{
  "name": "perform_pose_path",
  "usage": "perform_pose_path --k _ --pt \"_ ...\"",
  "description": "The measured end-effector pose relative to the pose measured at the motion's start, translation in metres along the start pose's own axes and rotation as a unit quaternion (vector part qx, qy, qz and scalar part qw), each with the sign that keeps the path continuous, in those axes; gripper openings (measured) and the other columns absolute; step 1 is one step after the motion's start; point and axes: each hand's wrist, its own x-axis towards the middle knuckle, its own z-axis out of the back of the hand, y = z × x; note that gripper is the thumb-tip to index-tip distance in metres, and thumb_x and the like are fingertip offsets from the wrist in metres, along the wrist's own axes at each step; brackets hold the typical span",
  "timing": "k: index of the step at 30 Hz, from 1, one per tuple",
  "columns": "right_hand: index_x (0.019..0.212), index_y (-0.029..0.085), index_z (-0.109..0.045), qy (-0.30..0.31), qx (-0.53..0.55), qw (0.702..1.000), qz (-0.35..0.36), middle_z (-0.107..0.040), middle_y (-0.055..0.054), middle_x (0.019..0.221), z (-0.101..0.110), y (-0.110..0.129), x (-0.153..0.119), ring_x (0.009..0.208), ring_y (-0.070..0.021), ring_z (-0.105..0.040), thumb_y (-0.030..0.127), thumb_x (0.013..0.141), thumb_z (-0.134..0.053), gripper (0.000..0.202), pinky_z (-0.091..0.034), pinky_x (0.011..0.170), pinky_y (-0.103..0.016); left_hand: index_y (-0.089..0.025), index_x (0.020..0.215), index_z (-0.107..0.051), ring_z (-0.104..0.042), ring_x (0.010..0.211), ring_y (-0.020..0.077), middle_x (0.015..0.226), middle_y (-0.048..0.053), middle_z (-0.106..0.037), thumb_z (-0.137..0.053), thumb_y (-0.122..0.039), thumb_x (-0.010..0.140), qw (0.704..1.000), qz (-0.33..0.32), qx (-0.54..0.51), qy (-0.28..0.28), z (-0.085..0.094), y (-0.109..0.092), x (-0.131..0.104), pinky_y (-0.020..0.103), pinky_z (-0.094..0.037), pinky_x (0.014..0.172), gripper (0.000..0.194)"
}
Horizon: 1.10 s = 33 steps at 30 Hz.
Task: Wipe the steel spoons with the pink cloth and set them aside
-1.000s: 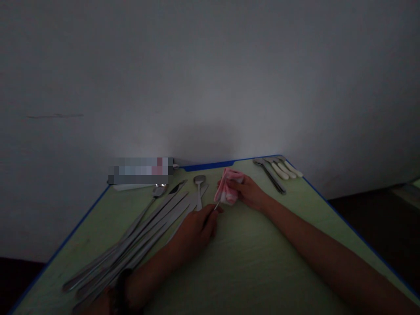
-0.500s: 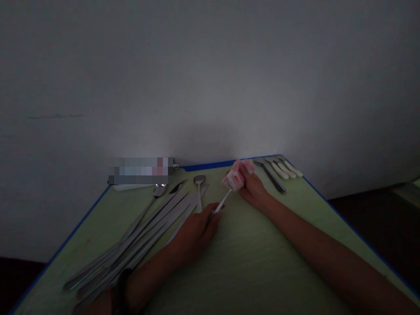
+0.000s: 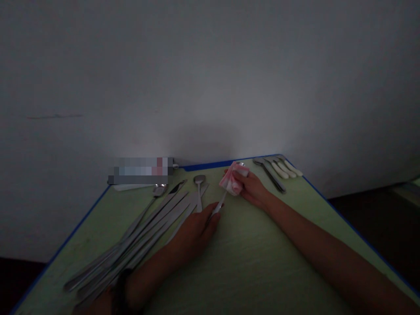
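Observation:
My left hand (image 3: 195,232) is closed around the handle of a metal spoon (image 3: 219,205), which points away and to the right. A pink-and-white cloth (image 3: 233,180) wraps the spoon's upper part, and a small shiny tip shows beyond it. Gripping that cloth is my right hand (image 3: 252,187), its fingers pressed together over the spoon. Just left of the wrapped spoon, another spoon (image 3: 199,180) with a squarish bowl lies on the table, its handle end hidden behind my left hand.
Several table knives (image 3: 164,214) and a long spoon (image 3: 160,190) lie fanned at the left, partly under my left forearm. At the back right rest dark-handled cutlery (image 3: 271,177) and white-handled pieces (image 3: 285,168). A blurred-out box (image 3: 141,170) stands at the back left of the green table (image 3: 262,262), near the wall.
My right hand and the cloth have shifted slightly down and left along the spoon, uncovering a bit of its shiny tip. My left hand has hardly moved.

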Motion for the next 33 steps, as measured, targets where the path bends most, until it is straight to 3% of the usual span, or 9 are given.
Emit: perform_pose_path --k 3,5,8,15,23,27,33 --pt "0.082 0.02 -0.064 -0.071 0.086 0.993 0.038 -0.068 -0.003 0.087 -0.001 -0.002 0.006 0.079 -0.014 -0.061 0.039 0.078 -0.063 0.019 -0.05 0.08 -0.029 -0.018 0.13 -0.046 -0.065 0.078 0.02 0.092 0.007 -0.07 -0.029 -0.039 0.096 1.0 -0.01 -0.011 0.003 0.0 0.0 0.0 0.031 -0.047 0.075 0.043" --pt "0.082 0.022 -0.062 -0.086 0.135 0.986 0.041 -0.067 -0.001 0.085 -0.001 0.0 0.008 0.08 -0.0139 -0.061 0.044 0.082 -0.057 0.022 -0.05 0.082 -0.03 -0.018 0.13 -0.046 -0.065 0.077 0.0198 0.09 0.007 -0.07 -0.029 -0.039 0.096 1.0 -0.013 -0.011 0.003 0.0 -0.001 0.0 0.031 -0.047 0.075 0.043" --pt "0.082 0.023 -0.062 -0.062 0.146 0.987 0.025 -0.067 -0.001 0.083 -0.003 0.003 0.006 0.08 -0.0145 -0.061 0.04 0.082 -0.056 0.019 -0.05 0.082 -0.031 -0.019 0.129 -0.047 -0.065 0.076 0.0196 0.089 0.006 -0.07 -0.031 -0.04 0.096 1.0 -0.014 -0.002 -0.004 -0.001 -0.001 0.0 0.03 -0.046 0.073 0.043" --pt "0.084 0.015 -0.066 0.012 0.03 0.999 -0.012 -0.07 -0.005 0.082 -0.003 0.0 -0.001 0.076 -0.0169 -0.064 0.018 0.069 -0.061 0.016 -0.052 0.074 -0.03 -0.017 0.126 -0.05 -0.064 0.073 0.0193 0.088 0.007 -0.069 -0.032 -0.039 0.095 1.0 -0.01 0.017 -0.003 0.0 -0.001 0.0 0.029 -0.045 0.068 0.042" --pt "0.089 0.016 -0.067 0.034 0.014 0.999 -0.019 -0.07 -0.006 0.089 0.001 0.001 -0.001 0.08 -0.0155 -0.064 0.018 0.07 -0.067 0.019 -0.052 0.077 -0.028 -0.017 0.126 -0.049 -0.063 0.07 0.0184 0.085 0.006 -0.069 -0.032 -0.039 0.094 1.0 -0.009 0.008 0.004 0.0 -0.002 0.0 0.028 -0.044 0.065 0.042" --pt "0.089 0.018 -0.064 0.006 0.078 0.997 -0.005 -0.07 -0.004 0.089 -0.001 0.0 0.003 0.081 -0.0153 -0.064 0.029 0.079 -0.062 0.015 -0.052 0.081 -0.03 -0.016 0.127 -0.048 -0.06 0.064 0.0174 0.077 0.004 -0.067 -0.032 -0.04 0.093 1.0 0.0 0.01 0.014 0.002 -0.004 0.001 0.027 -0.042 0.059 0.044" --pt "0.089 0.021 -0.062 -0.077 0.15 0.985 0.031 -0.07 0.0 0.087 0.003 -0.001 0.011 0.082 -0.0142 -0.064 0.031 0.085 -0.053 0.013 -0.051 0.087 -0.031 -0.018 0.127 -0.045 -0.061 0.071 0.019 0.076 0.003 -0.066 -0.032 -0.042 0.094 1.0 0.002 -0.023 0.007 0.004 -0.006 -0.001 0.03 -0.043 0.068 0.043"
